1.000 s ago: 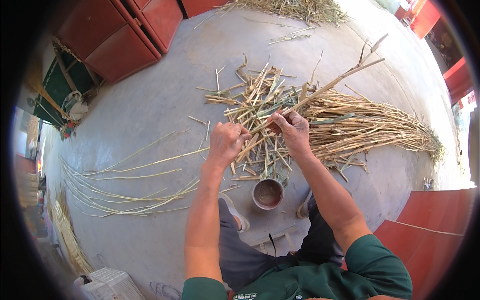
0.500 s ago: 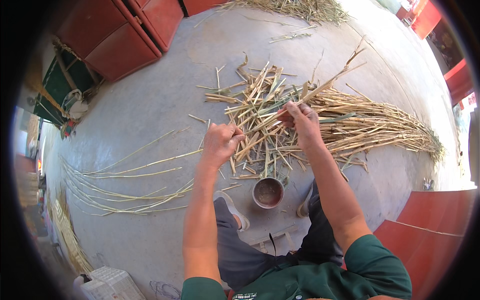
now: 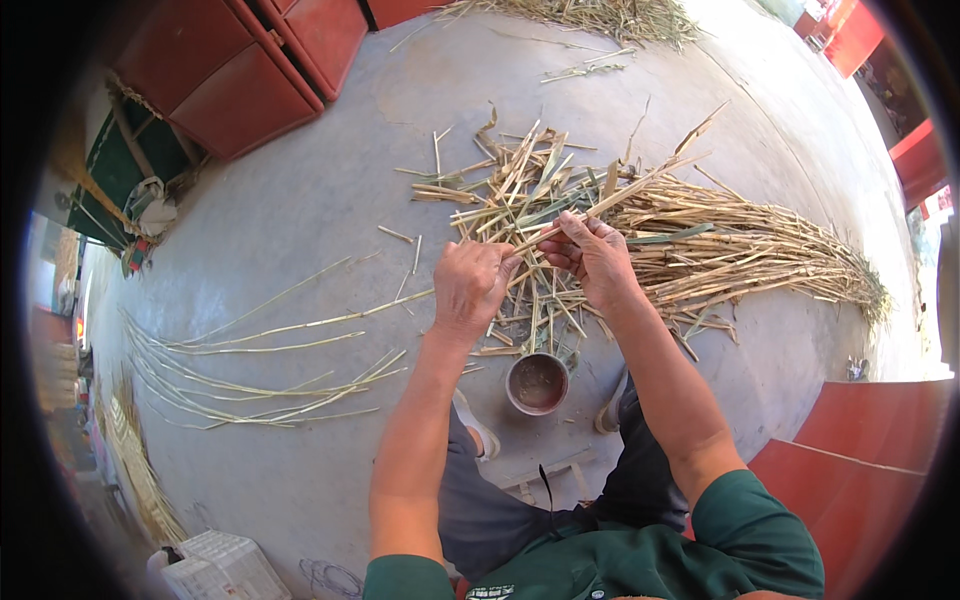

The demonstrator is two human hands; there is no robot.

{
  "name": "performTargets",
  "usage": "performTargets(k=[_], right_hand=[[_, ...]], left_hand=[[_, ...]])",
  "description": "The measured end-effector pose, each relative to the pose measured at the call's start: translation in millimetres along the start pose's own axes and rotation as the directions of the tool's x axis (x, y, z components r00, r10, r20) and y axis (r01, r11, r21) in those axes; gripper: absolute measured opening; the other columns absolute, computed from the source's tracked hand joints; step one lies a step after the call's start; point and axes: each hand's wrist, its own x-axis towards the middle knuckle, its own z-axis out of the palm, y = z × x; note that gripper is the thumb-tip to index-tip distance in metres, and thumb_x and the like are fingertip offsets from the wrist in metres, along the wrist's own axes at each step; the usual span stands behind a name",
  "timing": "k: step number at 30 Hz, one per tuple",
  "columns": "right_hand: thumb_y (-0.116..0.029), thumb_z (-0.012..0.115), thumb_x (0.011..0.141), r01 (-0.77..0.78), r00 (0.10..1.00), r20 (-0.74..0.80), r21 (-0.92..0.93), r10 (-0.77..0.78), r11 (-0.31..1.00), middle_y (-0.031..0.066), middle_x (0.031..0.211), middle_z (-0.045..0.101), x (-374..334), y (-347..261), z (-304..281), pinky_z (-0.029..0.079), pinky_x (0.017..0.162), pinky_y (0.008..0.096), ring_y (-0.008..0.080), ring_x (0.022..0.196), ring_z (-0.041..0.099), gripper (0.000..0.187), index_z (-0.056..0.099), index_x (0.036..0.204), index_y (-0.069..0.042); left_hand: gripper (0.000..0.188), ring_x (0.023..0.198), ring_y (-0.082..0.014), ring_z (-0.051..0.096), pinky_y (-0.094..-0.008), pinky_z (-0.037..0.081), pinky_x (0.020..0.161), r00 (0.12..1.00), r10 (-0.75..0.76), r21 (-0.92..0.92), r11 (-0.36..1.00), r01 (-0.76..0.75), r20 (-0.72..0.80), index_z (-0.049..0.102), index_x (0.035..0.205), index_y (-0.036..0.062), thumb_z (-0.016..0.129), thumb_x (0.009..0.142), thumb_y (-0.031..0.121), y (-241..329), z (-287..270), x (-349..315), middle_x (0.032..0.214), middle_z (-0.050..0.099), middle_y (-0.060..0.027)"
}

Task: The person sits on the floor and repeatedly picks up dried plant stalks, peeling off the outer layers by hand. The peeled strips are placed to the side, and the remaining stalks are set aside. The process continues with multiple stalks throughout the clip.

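A dry plant stalk (image 3: 632,187) with ragged leaf sheath at its far end slants up to the right between my hands. My left hand (image 3: 470,287) is closed around its lower end, knuckles up, with a thin stem running out to the left. Closer to the other end, my right hand (image 3: 592,262) pinches the stalk between thumb and fingers. Beneath both hands lies a heap of broken stalk pieces and husks (image 3: 530,185). To the right, a long bundle of dry stalks (image 3: 770,245) rests on the floor.
Thin pale stems (image 3: 260,395) fan out on the concrete floor at left. A small round bowl (image 3: 537,384) stands between my feet. Red cabinets (image 3: 235,85) stand at the far left, a red panel (image 3: 850,440) at the near right. More straw (image 3: 600,15) lies at the far edge.
My left hand has moved right along the stalk, closer to my right hand. My right hand has shifted slightly left, and the stalk's far end sits lower.
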Motion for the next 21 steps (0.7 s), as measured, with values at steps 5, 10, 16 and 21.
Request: performTargets(k=[5, 10, 16, 21], right_hand=[[-0.023, 0.063, 0.101, 0.028, 0.999, -0.014, -0.049, -0.029, 0.998, 0.0086, 0.095, 0.074, 1, -19, -9, 0.06, 0.071, 0.0257, 0.0152, 0.086, 0.072, 0.019, 0.066, 0.102, -0.004], [-0.023, 0.063, 0.1, 0.121, 0.991, 0.082, -0.189, -0.107, 0.974, 0.0097, 0.099, 0.074, -4, -24, -10, 0.059, 0.078, 0.0293, 0.017, 0.089, 0.072, 0.021, 0.066, 0.107, -0.004], [-0.02, 0.061, 0.101, 0.264, 0.948, 0.253, -0.276, -0.195, 0.924, 0.011, 0.102, 0.073, -2, -23, -15, 0.059, 0.081, 0.0305, 0.0186, 0.094, 0.072, 0.021, 0.064, 0.11, -0.001], [-0.016, 0.059, 0.102, 0.308, 0.932, 0.274, -0.252, -0.237, 0.918, 0.0121, 0.104, 0.072, -2, -20, -14, 0.059, 0.083, 0.0303, 0.0189, 0.096, 0.071, 0.018, 0.064, 0.111, -0.001]], left_hand=[[0.015, 0.07, -0.0229, 0.062, -0.036, 0.043, 0.069, 0.991, -0.077, -0.064, 0.996, 0.07, -0.111, 0.073, 0.088, 0.0079, 0.08, 0.08, 0.019, -1, -4, -1, 0.077, 0.071, -0.0037], [0.02, 0.074, -0.0131, 0.065, -0.0276, 0.051, 0.073, 0.691, -0.573, -0.464, 0.514, 0.721, 0.44, 0.072, 0.091, 0.0025, 0.084, 0.081, 0.016, -17, -10, -2, 0.082, 0.073, -0.0048], [0.019, 0.075, -0.0113, 0.065, -0.0251, 0.052, 0.075, 0.627, -0.552, -0.577, 0.291, 0.763, 0.55, 0.071, 0.092, 0.0024, 0.082, 0.084, 0.015, -25, -19, -1, 0.084, 0.073, -0.0058], [0.018, 0.073, -0.0111, 0.064, -0.0239, 0.052, 0.07, 0.55, -0.69, -0.614, 0.191, 0.766, 0.471, 0.07, 0.09, 0.0021, 0.082, 0.084, 0.015, -26, -22, 1, 0.082, 0.072, -0.0057]])
